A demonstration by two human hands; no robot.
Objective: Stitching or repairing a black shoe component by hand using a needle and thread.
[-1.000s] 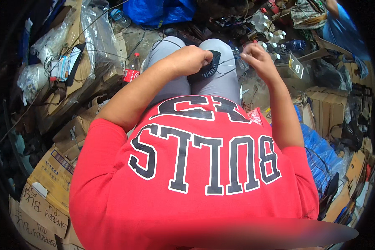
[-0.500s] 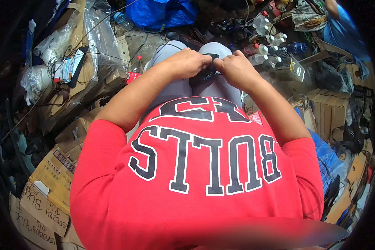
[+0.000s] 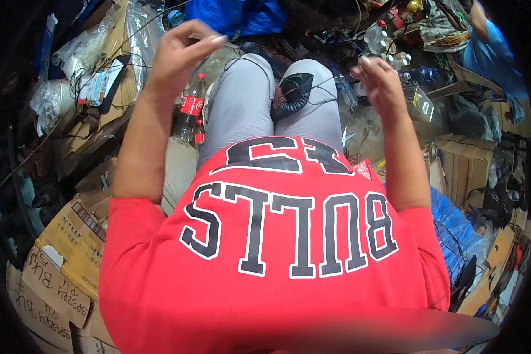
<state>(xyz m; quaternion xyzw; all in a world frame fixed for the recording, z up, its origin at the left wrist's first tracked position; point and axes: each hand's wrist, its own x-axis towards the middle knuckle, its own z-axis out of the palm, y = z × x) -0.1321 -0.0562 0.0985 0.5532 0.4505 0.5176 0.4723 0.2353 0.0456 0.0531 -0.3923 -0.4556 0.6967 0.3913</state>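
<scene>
My left hand [image 3: 186, 50] is raised beyond my left knee, its thumb stretched out and apart from the blurred fingers. Out past my right thigh, my right hand [image 3: 380, 82] has its fingers curled in toward the thumb; anything pinched there is too small to make out. Between the two hands, a dark shoe-like piece with a ridged, curved rim [image 3: 294, 97] rests on my grey-trousered right thigh, touched by neither hand. A thin black thread [image 3: 321, 101] trails from it toward the right, and another dark strand crosses my left knee.
Bottles with red labels [image 3: 192, 106] stand beside my left leg. More plastic bottles [image 3: 398, 60] lie at the far right. Scissors [image 3: 346, 137] lie by my right thigh. Cardboard [image 3: 71, 242] and plastic bags surround me; another person's arm [image 3: 479, 20] shows at the upper right.
Both hands have let go of the dark shoe-like piece and swung apart, left hand up and left, right hand to the right. The piece remains on my thigh, now in fuller view.
</scene>
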